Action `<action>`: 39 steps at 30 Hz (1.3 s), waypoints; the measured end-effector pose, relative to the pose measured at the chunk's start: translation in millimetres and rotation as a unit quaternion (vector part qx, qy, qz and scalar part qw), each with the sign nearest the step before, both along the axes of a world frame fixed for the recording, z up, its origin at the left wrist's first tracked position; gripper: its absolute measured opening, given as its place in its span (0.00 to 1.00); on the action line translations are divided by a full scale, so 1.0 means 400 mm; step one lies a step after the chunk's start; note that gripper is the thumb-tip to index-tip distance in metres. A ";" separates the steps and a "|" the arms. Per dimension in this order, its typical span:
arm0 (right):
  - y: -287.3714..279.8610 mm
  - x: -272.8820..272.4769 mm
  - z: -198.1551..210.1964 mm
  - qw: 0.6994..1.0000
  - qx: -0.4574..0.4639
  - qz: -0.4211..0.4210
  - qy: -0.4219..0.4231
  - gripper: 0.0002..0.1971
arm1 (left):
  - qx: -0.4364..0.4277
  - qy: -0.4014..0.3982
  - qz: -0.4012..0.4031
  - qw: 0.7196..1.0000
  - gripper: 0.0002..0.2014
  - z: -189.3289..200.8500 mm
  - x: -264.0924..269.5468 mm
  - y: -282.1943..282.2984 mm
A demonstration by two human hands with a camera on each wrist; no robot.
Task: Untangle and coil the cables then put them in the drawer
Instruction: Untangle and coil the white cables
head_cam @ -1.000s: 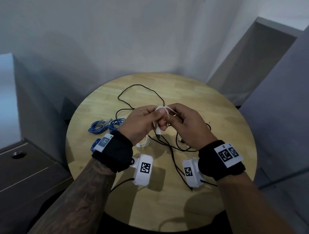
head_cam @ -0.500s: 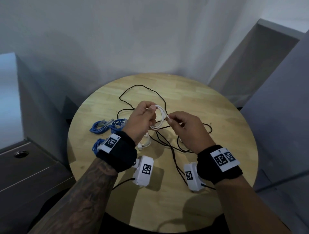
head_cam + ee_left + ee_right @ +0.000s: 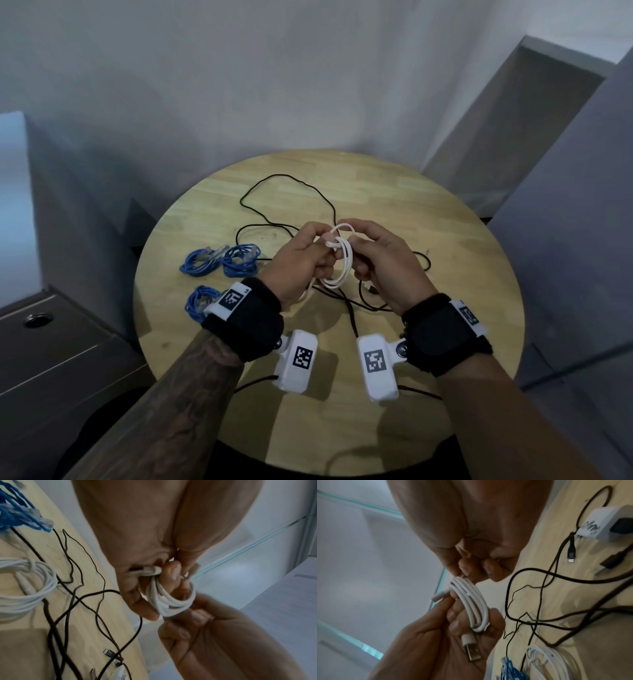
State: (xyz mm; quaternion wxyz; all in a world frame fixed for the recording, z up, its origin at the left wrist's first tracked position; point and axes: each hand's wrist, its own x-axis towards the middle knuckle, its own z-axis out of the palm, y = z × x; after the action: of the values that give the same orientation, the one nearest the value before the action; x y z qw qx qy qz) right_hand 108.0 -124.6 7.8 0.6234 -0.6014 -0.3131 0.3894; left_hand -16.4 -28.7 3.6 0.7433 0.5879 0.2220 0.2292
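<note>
Above the middle of the round wooden table (image 3: 445, 240), both hands hold a small white cable coil (image 3: 342, 263). My left hand (image 3: 325, 255) grips the coil's turns, and its USB plug (image 3: 471, 651) lies across that palm. My right hand (image 3: 356, 250) pinches the top loop of the coil (image 3: 474, 604) between thumb and fingers. A long black cable (image 3: 291, 192) lies loose and tangled on the table under and beyond the hands. Three blue coiled cables (image 3: 219, 260) lie to the left. A second white coil (image 3: 25, 588) rests on the table below my left hand.
A grey drawer unit (image 3: 51, 342) stands left of the table, its drawers closed. A white charger block (image 3: 607, 524) and loose black plugs (image 3: 571, 553) lie on the table near my right wrist. Grey walls and a partition (image 3: 565, 240) close in behind and to the right.
My right hand drew away from the left with a loop of white cable, then came back. Both hands now meet again around a fuller coil.
</note>
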 end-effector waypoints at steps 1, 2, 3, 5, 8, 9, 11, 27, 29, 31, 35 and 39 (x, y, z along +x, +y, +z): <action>-0.002 -0.007 0.004 1.000 0.007 0.012 -0.007 0.12 | 0.003 -0.006 0.013 1.000 0.03 0.000 0.001 0.000; -0.004 -0.015 0.011 0.999 0.013 0.026 -0.018 0.14 | 0.014 -0.008 0.026 1.000 0.04 -0.001 0.002 0.001; -0.007 -0.022 0.015 0.999 0.019 0.037 -0.033 0.18 | 0.034 -0.005 0.035 0.999 0.04 -0.002 0.003 0.003; -0.008 -0.032 0.012 0.997 0.026 0.029 -0.066 0.22 | 0.072 0.001 0.042 0.997 0.04 -0.005 0.007 0.001; -0.001 -0.047 0.006 0.994 0.025 -0.042 -0.093 0.14 | 0.082 -0.023 0.032 0.996 0.04 -0.008 0.014 -0.017; 0.001 -0.051 0.004 0.994 0.029 -0.054 -0.086 0.13 | 0.083 -0.037 0.035 0.995 0.05 -0.010 0.017 -0.025; 0.001 -0.050 0.008 0.995 0.050 -0.060 -0.058 0.13 | 0.075 -0.065 0.051 0.994 0.07 -0.012 0.022 -0.035; -0.003 -0.023 0.002 0.978 0.079 -0.130 -0.144 0.06 | 0.116 0.005 -0.003 0.993 0.10 -0.008 0.010 -0.025; -0.007 -0.014 0.012 0.980 0.081 -0.123 -0.131 0.08 | 0.167 0.007 -0.023 0.986 0.10 -0.016 0.007 -0.029; -0.012 -0.010 0.019 0.984 0.063 -0.089 -0.143 0.11 | 0.202 0.010 -0.012 0.979 0.12 -0.019 0.005 -0.029; -0.023 -0.005 0.022 0.989 0.003 -0.035 -0.146 0.08 | 0.277 0.036 -0.006 0.960 0.09 -0.016 0.001 -0.011; -0.027 0.003 0.040 0.993 0.020 -0.050 -0.105 0.03 | 0.291 0.060 -0.004 0.955 0.09 -0.015 -0.001 -0.008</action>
State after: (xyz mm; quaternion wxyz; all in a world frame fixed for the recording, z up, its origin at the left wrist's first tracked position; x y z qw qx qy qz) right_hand 109.1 -135.4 23.8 0.6180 -0.6410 -0.3540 0.2860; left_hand -16.6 -31.8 -2.3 0.5268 0.7920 0.1872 0.2451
